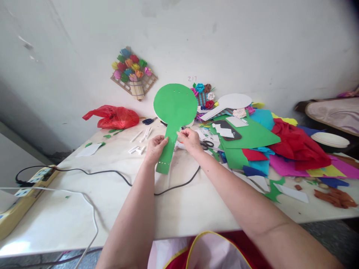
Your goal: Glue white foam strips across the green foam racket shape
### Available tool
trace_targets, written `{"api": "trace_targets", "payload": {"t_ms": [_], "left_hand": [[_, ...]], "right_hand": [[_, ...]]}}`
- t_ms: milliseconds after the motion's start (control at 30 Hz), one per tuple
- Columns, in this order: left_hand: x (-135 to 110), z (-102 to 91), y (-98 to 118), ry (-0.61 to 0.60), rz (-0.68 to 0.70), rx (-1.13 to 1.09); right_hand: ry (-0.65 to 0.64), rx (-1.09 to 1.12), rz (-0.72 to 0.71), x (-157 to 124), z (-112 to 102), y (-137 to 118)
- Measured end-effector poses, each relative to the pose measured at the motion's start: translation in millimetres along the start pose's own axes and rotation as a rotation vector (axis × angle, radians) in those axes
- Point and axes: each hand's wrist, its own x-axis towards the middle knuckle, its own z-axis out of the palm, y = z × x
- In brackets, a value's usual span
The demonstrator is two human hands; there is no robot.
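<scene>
Green paddle-shaped paper cutout [174, 112] is held upright above the white bench [179, 201]. Left hand [156, 148] pinches its stem's left edge; right hand [190, 140] pinches the right edge. Scissors [208, 144] lie just beside the right hand, with coloured paper scraps [280, 149] piled further right.

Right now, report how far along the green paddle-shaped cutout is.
Done: the green paddle-shaped paper cutout is already cut out, with small holes along its top and handle end. In hand: the left hand and right hand hold its handle upright over the white table. Left: the matching white paddle-shaped cutout lies unattached by the wall, and the black-handled scissors lie unused.
</scene>
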Motion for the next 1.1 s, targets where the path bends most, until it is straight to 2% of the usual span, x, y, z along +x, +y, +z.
{"api": "trace_targets", "payload": {"t_ms": [267, 1100], "left_hand": [[0.3, -2.2, -1.3, -0.009, -0.004, -0.011], [-3.4, 2.2, 4.7, -0.031, -0.049, -0.022]], "right_hand": [[0.003, -0.029, -0.021, -2.2, -1.9, -5.5], [0.004, -0.146, -0.071, -3.3, -2.5, 0.0]]}}
